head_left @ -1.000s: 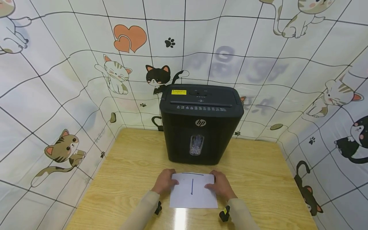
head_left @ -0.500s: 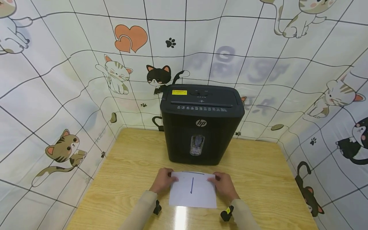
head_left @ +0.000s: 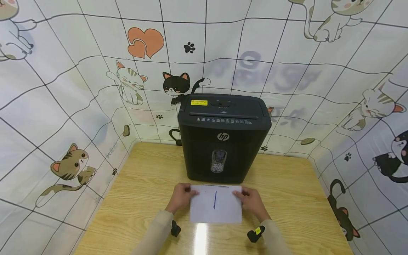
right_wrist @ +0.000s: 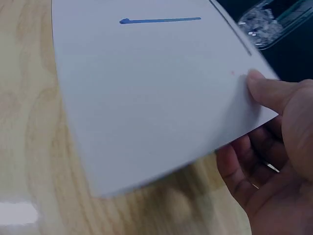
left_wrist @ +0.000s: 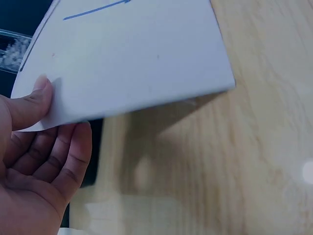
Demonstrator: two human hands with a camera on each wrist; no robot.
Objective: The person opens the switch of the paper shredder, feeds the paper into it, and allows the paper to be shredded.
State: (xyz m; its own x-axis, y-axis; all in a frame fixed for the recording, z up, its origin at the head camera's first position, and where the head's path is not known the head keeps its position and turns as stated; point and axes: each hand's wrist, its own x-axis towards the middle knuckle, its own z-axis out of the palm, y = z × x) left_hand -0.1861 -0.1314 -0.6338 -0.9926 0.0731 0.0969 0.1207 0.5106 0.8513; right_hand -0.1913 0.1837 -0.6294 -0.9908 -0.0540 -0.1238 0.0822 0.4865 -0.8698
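A white sheet of paper [head_left: 204,209] with a blue pen stroke and a dark line along its far edge is held between both hands, in front of a black HP paper shredder [head_left: 204,152]. The left hand [head_left: 180,197] pinches its left side near the far corner, thumb on top and fingers underneath, as the left wrist view shows. On the opposite side the right hand [head_left: 253,202] pinches it likewise. Both wrist views show the paper [left_wrist: 142,63] raised off the table, casting a shadow. Shreds [right_wrist: 261,27] show through the shredder's window.
The shredder stands upright on a wooden table [head_left: 140,170], with a feed slot [head_left: 223,115] across its top. Behind and on both sides hangs a white cloth [head_left: 95,39] printed with cats and grid lines. A black device [head_left: 255,234] is strapped at the right wrist.
Both hands have carried the paper slightly forward, towards the shredder, and a little to the right. The shredder stays where it was.
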